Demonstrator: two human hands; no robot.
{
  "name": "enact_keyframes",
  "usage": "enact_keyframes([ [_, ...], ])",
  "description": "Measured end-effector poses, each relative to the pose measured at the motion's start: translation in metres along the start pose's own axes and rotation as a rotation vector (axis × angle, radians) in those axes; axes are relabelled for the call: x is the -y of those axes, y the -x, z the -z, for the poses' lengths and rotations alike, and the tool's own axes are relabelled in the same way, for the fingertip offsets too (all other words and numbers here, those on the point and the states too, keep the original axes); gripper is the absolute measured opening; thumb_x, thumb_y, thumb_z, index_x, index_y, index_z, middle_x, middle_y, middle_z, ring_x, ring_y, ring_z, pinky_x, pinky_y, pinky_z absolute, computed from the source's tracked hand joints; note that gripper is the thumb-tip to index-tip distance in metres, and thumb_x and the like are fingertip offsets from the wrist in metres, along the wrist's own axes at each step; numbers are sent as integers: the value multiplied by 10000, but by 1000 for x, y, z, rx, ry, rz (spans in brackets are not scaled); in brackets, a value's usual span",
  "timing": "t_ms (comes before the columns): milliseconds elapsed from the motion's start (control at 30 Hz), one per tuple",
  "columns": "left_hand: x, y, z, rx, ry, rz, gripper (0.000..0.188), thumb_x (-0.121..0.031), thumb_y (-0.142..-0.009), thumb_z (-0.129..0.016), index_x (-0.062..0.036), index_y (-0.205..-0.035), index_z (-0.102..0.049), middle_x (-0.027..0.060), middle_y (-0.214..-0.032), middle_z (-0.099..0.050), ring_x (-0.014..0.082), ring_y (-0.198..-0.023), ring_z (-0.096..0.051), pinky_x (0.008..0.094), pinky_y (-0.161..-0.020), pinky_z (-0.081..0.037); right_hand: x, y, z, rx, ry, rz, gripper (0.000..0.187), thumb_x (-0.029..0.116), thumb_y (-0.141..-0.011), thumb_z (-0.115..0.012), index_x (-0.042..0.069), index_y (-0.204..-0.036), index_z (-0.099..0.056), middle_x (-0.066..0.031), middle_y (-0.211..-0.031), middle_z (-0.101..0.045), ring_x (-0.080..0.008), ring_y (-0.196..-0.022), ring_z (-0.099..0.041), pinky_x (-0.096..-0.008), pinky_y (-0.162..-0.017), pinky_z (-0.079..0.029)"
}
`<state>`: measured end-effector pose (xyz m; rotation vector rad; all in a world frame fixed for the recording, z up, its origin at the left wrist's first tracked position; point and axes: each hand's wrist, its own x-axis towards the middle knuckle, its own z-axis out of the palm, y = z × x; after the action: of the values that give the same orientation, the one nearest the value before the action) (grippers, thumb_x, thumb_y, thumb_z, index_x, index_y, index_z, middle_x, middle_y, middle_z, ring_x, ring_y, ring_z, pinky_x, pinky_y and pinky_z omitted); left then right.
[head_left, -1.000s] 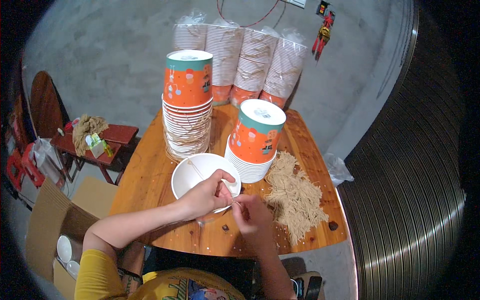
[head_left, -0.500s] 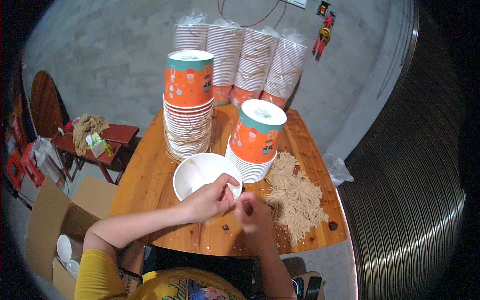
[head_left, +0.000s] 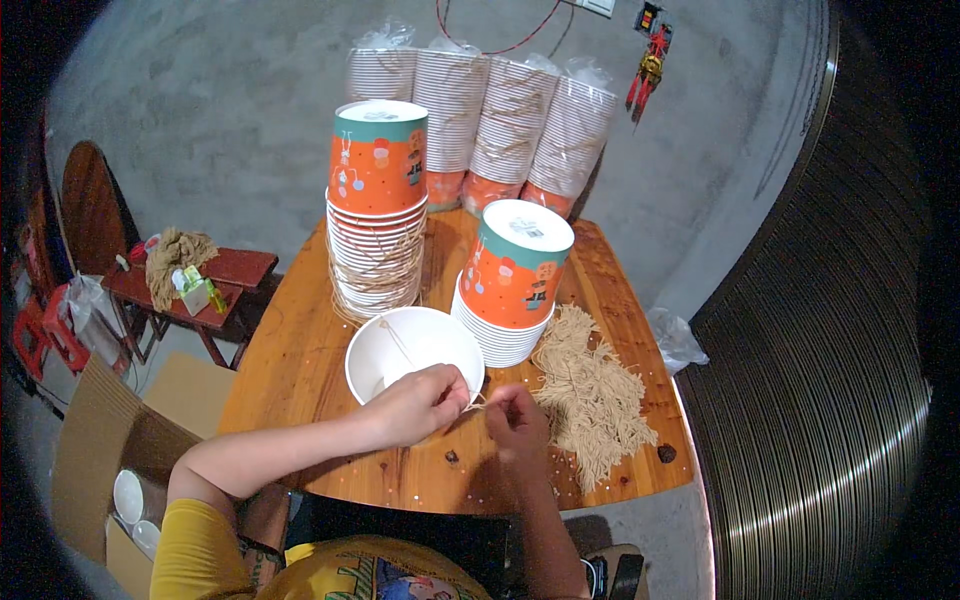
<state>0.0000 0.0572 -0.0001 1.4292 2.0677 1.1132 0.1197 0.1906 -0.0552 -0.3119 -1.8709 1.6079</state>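
A paper bucket (head_left: 400, 350) lies tipped on the table, its white inside facing me, with a thin cord across the inner wall. My left hand (head_left: 418, 402) rests at its right rim, fingers pinched on a short end of cord (head_left: 477, 404). Just to the right, my right hand (head_left: 517, 425) is closed with its fingertips together at the same cord. Beside it spreads a loose pile of beige cords (head_left: 592, 405). Behind the bucket stand two upside-down stacks of orange and green paper buckets: a taller left stack (head_left: 378, 165) draped with cords, and a shorter right stack (head_left: 512, 280).
Several plastic-wrapped bucket stacks (head_left: 512, 110) line the wall at the back of the wooden table (head_left: 300, 390). An open cardboard box (head_left: 95, 440) with white buckets stands at lower left. Farther left is a red bench (head_left: 245, 268). A ribbed shutter (head_left: 800, 400) rises at right.
My right hand has moved slightly right, away from my left hand, and a bit of cord now shows between them. My left fingers have closed in at the rim. The bucket has barely shifted.
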Motion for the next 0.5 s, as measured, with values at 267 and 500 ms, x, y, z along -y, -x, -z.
enact_keyframes([
  [267, -2, 2, 0, -33, 17, -44, 163, -157, -908, -514, 4, -909, -534, 142, -821, -587, 258, -777, -577, 349, -723, -461, -8, -2, 7, -5, -78, -94, 57, 80, -852, -586, 75, -897, -550, 44, -708, -495, -54, -611, -450, -210, -550, -385],
  [500, -4, 2, 0, -53, 47, -73, 213, -190, -919, -493, 19, -897, -531, 189, -826, -578, 341, -768, -576, 399, -711, -455, 35, -1, 0, 58, 659, 530, 146, 61, -769, -667, 55, -884, -579, -38, -683, -536, -178, -572, -522, -303, -551, -431],
])
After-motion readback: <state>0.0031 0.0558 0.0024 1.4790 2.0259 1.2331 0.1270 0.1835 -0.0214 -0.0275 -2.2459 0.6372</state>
